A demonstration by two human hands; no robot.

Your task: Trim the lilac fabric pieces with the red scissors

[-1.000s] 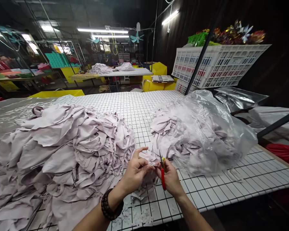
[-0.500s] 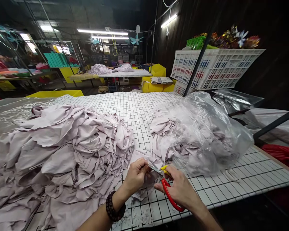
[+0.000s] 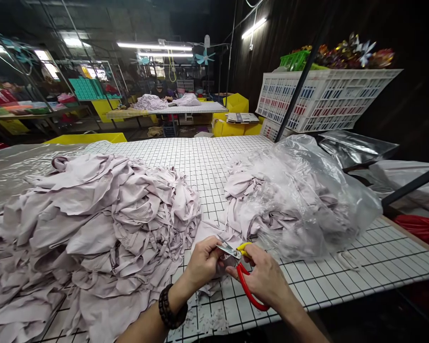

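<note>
My right hand (image 3: 266, 277) grips a pair of scissors (image 3: 249, 290) with one red and one yellow handle. Their blades point left and reach to the fingertips of my left hand (image 3: 203, 261), which pinches a pale pinkish fabric piece (image 3: 214, 230). Part of that piece hangs below my fingers and part lies on the table beyond them. A brown beaded bracelet (image 3: 168, 307) is around my left wrist. To the left spreads a large heap of the same fabric (image 3: 93, 214). Small fabric scraps (image 3: 210, 321) lie on the table below my hands.
On the right, a clear plastic bag (image 3: 307, 190) partly covers another fabric pile (image 3: 243, 183). White crates (image 3: 307, 102) stand behind it, beside a dark slanting post (image 3: 296, 95). The white table (image 3: 200, 152) has a black grid. A person (image 3: 159, 88) is at a far table.
The scissors and my right hand have shifted slightly left, towards my left hand. The handles look a little closer together. The whole view has moved slightly.
</note>
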